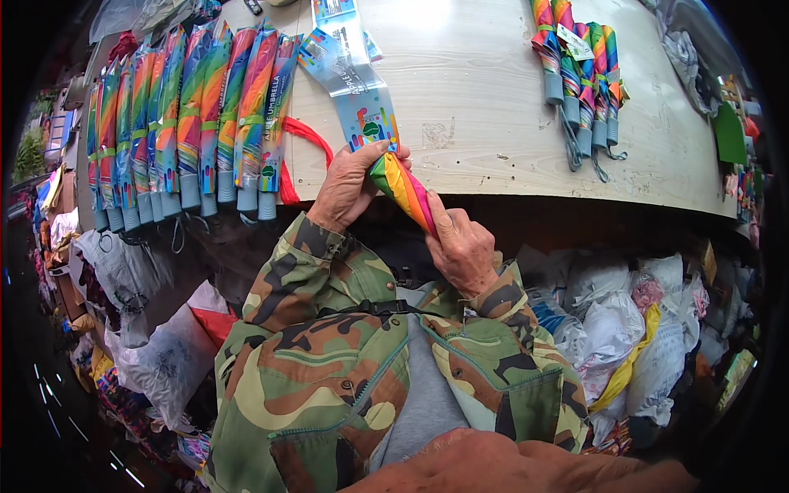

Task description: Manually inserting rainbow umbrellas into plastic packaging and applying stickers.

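Containers: flat, clear plastic sleeve point(366, 107) with coloured print, lying over the table from the far side to the hands, slightly bent partway. Its near end meets the tip of one folded rainbow umbrella point(405, 193), located between the two hands just off the table's near edge, slanting near and to the right. How far the tip sits inside the sleeve: cannot tell, fingers cover the join.

Left hand point(353, 185): grasping, thumb and fingers pinched on the sleeve's near end at the umbrella tip. Right hand point(463, 246): closed round the umbrella's near part, forefinger laid along the cloth; the handle is hidden.

Left on table: row of packed umbrellas point(209, 123), side by side, each in a clear printed sleeve; grey-blue handles protrude at the near ends, past the table edge. Light green bands show around their middles. Red ribbon point(308, 135) lies loose just right of the row.

Far right on table: bunch of unsleeved umbrellas point(588, 78), about five, handles toward the near side, cord loops trailing, a white tag on top.

Surface: pale table point(493, 103), wood-grained, scuffed in places, near edge curved by the lens.

Room: white and translucent plastic bags point(612, 329) heaped near right, contents mostly unreadable; yellow strip point(629, 361) among them. Another white bag point(160, 361) near left, beside red material point(215, 324).
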A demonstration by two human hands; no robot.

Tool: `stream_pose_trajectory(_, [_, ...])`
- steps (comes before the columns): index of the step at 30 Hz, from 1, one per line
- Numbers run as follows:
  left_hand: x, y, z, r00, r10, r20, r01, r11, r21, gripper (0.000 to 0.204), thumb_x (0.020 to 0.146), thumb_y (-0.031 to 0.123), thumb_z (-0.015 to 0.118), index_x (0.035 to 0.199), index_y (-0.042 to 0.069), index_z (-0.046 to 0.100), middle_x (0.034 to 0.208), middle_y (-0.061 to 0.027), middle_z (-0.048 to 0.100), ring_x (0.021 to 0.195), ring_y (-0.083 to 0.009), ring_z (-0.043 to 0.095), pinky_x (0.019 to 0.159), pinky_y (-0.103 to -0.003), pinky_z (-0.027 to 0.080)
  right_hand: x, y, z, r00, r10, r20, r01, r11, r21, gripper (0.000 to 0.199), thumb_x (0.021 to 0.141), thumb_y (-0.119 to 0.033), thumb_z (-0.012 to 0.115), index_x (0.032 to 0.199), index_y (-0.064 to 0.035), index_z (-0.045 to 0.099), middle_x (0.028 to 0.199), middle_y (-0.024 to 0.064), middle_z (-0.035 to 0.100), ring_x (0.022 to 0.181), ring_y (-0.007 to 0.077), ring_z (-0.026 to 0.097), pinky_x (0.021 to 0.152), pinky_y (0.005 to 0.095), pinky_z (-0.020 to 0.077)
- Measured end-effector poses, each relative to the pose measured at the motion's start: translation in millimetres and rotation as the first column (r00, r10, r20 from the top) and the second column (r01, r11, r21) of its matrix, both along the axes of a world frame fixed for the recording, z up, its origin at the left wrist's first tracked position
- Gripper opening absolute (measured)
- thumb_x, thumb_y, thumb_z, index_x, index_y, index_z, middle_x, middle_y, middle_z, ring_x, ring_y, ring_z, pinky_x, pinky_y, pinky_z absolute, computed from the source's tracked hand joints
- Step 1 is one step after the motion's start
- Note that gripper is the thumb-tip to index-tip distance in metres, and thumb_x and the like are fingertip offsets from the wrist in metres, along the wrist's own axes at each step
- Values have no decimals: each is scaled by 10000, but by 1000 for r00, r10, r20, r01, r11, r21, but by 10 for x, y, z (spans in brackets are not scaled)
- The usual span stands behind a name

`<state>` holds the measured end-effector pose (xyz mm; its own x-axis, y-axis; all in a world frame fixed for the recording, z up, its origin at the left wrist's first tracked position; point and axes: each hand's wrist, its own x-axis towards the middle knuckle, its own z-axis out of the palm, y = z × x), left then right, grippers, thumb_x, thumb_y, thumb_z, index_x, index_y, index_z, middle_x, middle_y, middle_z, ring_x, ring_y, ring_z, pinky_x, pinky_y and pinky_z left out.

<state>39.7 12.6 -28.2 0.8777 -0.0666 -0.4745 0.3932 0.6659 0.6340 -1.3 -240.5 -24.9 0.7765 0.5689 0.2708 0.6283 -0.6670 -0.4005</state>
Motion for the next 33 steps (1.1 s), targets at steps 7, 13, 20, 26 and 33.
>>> stream_pose_trajectory(7, [-135, -141, -203, 990, 3, 144, 52, 925, -377, 534, 1079, 418, 705, 1414, 22, 576, 1188, -145, 743, 1133, -345, 729, 1083, -529, 569, 159, -34, 58, 539, 259, -801, 268, 849, 455, 647, 942, -129, 835, 1548, -49, 621, 894, 58, 714, 705, 181, 680, 620, 299, 533])
stream_pose_trajectory(13, [-126, -265, -44, 954, -65, 293, 178, 910, -376, 574, 1038, 431, 759, 1419, 42, 576, 1280, -162, 727, 1202, -360, 731, 1082, -539, 582, 262, -83, -47, -118, 678, -725, 634, 614, 470, 323, 1001, -252, 787, 1155, 20, 707, 910, 117, 749, 585, 145, 678, 537, 276, 557])
stream_pose_trajectory(20, [-95, -236, 102, 940, -119, 320, 176, 972, -156, 806, 956, 559, 826, 1507, 37, 554, 1416, -211, 699, 1245, -373, 720, 1136, -550, 557, 269, 51, 48, -120, 764, -633, 709, 512, 484, 339, 1022, -251, 771, 1202, 28, 703, 929, 118, 753, 608, 147, 690, 548, 276, 558])
stream_pose_trajectory(26, [-120, -353, 179, 998, 26, 53, -30, 996, 85, 424, 1011, 218, 813, 1297, -4, 592, 1065, -124, 772, 1048, -238, 759, 999, -408, 611, 377, 274, 122, 250, 424, -870, 397, 775, 492, 348, 1071, -225, 740, 1308, 23, 683, 906, 78, 740, 657, 112, 693, 579, 270, 530])
stream_pose_trajectory(33, [-37, -217, 179, 985, 171, -22, -170, 984, 44, 211, 1018, 192, 777, 1092, 18, 683, 984, -92, 754, 939, -211, 748, 884, -380, 619, 267, 615, 351, 951, -19, -308, 163, 879, 448, 398, 927, -64, 838, 1298, 25, 727, 1094, 185, 739, 898, 356, 738, 779, 444, 603])
